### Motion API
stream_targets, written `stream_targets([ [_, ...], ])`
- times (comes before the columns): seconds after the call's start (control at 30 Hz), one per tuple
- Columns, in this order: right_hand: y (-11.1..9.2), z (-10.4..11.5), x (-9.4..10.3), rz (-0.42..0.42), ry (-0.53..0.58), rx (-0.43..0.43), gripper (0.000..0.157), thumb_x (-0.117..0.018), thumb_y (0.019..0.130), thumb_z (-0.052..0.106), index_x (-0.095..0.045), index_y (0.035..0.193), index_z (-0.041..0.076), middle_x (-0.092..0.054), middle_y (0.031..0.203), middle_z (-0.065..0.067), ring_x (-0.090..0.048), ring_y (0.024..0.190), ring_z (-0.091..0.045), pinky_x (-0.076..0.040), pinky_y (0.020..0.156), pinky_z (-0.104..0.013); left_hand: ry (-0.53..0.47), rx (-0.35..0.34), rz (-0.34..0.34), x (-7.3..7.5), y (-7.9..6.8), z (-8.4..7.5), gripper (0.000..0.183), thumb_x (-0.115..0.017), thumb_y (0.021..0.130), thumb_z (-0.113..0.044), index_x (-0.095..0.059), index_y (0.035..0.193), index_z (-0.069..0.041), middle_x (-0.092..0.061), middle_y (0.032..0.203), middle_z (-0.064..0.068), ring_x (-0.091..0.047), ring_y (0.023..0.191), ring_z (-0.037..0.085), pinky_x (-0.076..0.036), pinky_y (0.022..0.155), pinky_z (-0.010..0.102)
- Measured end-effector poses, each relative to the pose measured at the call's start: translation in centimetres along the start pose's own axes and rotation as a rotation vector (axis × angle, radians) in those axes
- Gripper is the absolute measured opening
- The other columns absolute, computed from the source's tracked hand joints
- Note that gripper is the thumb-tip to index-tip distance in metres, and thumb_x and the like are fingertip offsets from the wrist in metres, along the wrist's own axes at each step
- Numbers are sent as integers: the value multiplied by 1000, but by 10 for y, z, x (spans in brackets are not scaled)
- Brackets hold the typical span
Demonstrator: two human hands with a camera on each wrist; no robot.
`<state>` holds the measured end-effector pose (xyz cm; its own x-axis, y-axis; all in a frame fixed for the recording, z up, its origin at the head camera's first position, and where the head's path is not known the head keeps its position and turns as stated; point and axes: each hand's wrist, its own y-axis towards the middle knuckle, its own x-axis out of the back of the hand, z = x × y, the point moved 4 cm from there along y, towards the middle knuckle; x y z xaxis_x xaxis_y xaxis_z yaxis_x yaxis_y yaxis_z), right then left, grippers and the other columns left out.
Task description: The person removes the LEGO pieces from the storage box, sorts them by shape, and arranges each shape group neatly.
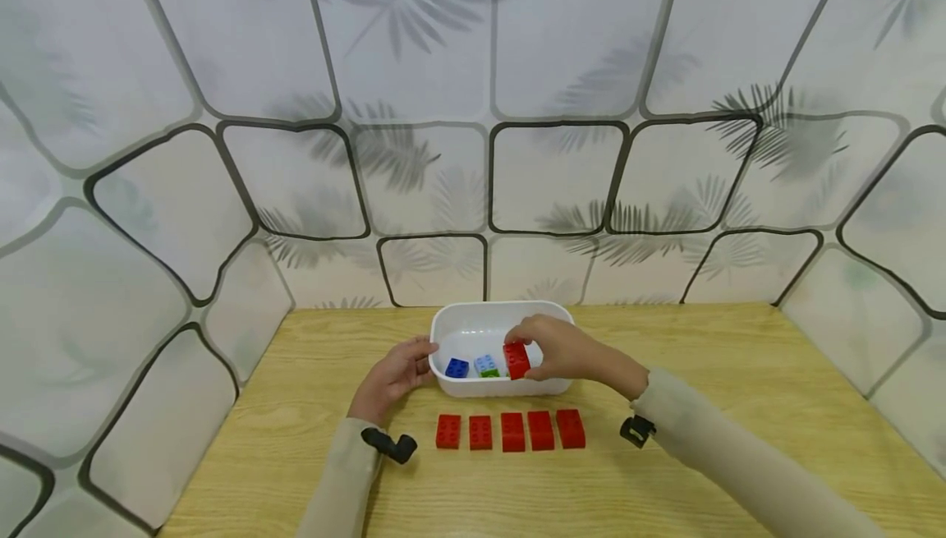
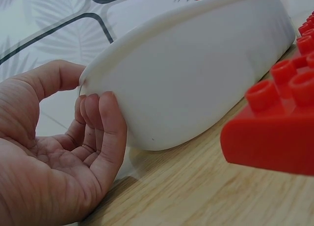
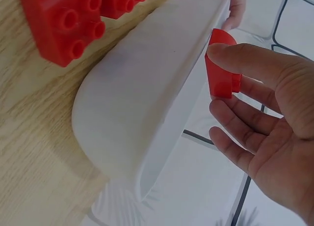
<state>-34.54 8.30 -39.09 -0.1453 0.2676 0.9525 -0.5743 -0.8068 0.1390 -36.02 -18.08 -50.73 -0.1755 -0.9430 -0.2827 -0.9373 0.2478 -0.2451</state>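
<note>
My right hand pinches a red toy brick between thumb and fingers, over the white plastic tub. In the right wrist view that brick is beside the tub's rim, its studs turned toward the palm. My left hand holds the tub's left end, thumb at the rim and curled fingers against the outer wall. Inside the tub lie a dark blue brick, a light blue brick and a green brick.
Several red bricks stand in a row on the wooden table, in front of the tub. Patterned covering rises behind and at both sides. Each wrist bears a black mount.
</note>
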Motion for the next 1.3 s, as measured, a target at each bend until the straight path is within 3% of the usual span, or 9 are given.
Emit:
stream_targets([
  [0.17,-12,1,4,-18,-10,16,40,-85,80,12,-70,117,6,-71,112,-5,-64,101,-22,-57,89,-36,-16,2,-13,0,0,-1,19,-54,104,-11,-56,122,-3,-67,99,0,-63,88,10,-56,75,24],
  [0.63,-41,3,12,-10,-48,30,42,-89,77,15,-71,114,7,-71,108,-3,-64,98,-20,-57,86,-35,12,-9,31,-1,-3,-1,21,-54,105,-13,-54,123,-3,-65,100,-2,-62,89,10,-55,77,23],
  [0.97,-65,-5,14,7,-83,38,39,-89,76,11,-73,112,9,-71,106,0,-64,97,-17,-58,84,-35,-36,-12,45,-3,-6,-3,24,-54,105,-12,-52,127,-1,-65,104,-1,-61,90,11,-55,77,23],
  [1.3,-83,-12,10,57,-70,-34,41,-91,74,15,-73,110,8,-71,106,0,-64,95,-19,-59,84,-35,0,-17,40,-1,-2,-1,24,-53,106,-13,-53,127,-2,-66,102,-2,-62,90,9,-56,78,23],
])
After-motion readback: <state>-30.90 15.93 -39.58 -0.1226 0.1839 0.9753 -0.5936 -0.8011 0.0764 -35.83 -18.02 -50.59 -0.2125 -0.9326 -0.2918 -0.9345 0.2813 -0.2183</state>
